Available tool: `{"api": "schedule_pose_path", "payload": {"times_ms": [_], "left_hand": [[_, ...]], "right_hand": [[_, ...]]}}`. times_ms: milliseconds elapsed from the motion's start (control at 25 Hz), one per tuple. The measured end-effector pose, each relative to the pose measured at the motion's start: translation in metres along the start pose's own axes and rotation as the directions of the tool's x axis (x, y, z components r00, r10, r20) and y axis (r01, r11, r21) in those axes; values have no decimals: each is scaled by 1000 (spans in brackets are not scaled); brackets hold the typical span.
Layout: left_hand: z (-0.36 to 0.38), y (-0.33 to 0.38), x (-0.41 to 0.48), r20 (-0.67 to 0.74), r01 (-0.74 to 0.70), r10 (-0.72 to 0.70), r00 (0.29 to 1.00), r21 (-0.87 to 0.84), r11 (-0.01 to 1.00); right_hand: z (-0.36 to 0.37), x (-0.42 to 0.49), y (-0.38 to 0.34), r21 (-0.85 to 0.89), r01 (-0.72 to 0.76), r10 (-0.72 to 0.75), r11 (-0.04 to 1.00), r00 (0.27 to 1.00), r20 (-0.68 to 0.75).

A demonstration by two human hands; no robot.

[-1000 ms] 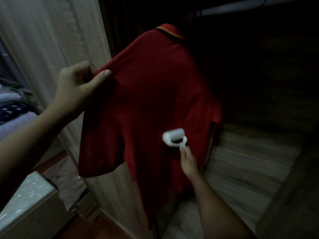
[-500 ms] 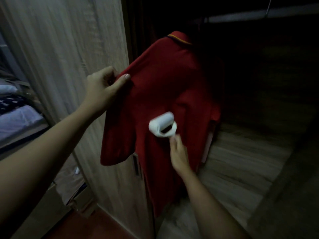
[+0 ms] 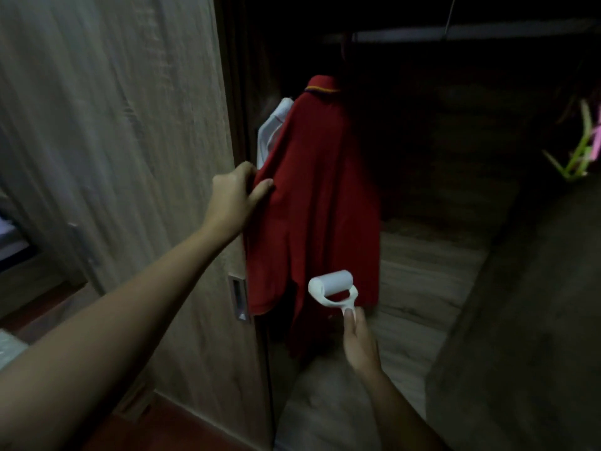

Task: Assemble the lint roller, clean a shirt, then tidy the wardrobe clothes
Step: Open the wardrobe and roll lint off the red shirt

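Note:
A red shirt with a striped collar hangs inside the dark wardrobe. My left hand pinches the shirt's left edge near the shoulder and sleeve. My right hand grips the handle of a white lint roller. The roller head sits in front of the shirt's lower hem; I cannot tell whether it touches the cloth. A white garment shows behind the red shirt at its upper left.
A wooden wardrobe door with a recessed metal handle stands to the left. The wardrobe's wooden floor lies behind the shirt. A dark panel rises on the right, with green and pink hangers above.
The roller has dropped from the middle of the shirt to its lower hem. My left hand has let the shirt swing back toward the wardrobe, and the view has shifted right.

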State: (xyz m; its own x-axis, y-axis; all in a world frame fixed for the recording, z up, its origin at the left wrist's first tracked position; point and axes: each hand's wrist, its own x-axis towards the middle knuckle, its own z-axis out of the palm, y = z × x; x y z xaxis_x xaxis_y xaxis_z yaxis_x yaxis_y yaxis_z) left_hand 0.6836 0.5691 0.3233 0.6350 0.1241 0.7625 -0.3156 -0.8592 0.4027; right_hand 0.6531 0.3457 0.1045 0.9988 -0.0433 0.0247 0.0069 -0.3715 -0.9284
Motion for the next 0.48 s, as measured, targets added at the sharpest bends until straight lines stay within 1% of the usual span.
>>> {"api": "schedule_pose_path", "payload": {"times_ms": [80, 160, 360, 400, 480], "left_hand": [[16, 0, -7, 28, 40, -40, 999, -1, 999], [30, 3, -14, 76, 38, -39, 996, 16, 999], [50, 11, -21, 255, 44, -40, 966, -6, 999], [51, 14, -23, 264, 54, -45, 963, -27, 998], [50, 26, -31, 214, 77, -58, 975, -81, 994]], "right_hand": [[-14, 6, -7, -62, 27, -32, 998, 995, -92], [-27, 5, -11, -119, 22, -41, 993, 986, -161], [-49, -15, -24, -199, -39, -17, 979, 961, -275], [-52, -21, -26, -212, -51, -15, 976, 955, -296], [-56, -35, -29, -230, -73, -11, 970, 940, -342]]}}
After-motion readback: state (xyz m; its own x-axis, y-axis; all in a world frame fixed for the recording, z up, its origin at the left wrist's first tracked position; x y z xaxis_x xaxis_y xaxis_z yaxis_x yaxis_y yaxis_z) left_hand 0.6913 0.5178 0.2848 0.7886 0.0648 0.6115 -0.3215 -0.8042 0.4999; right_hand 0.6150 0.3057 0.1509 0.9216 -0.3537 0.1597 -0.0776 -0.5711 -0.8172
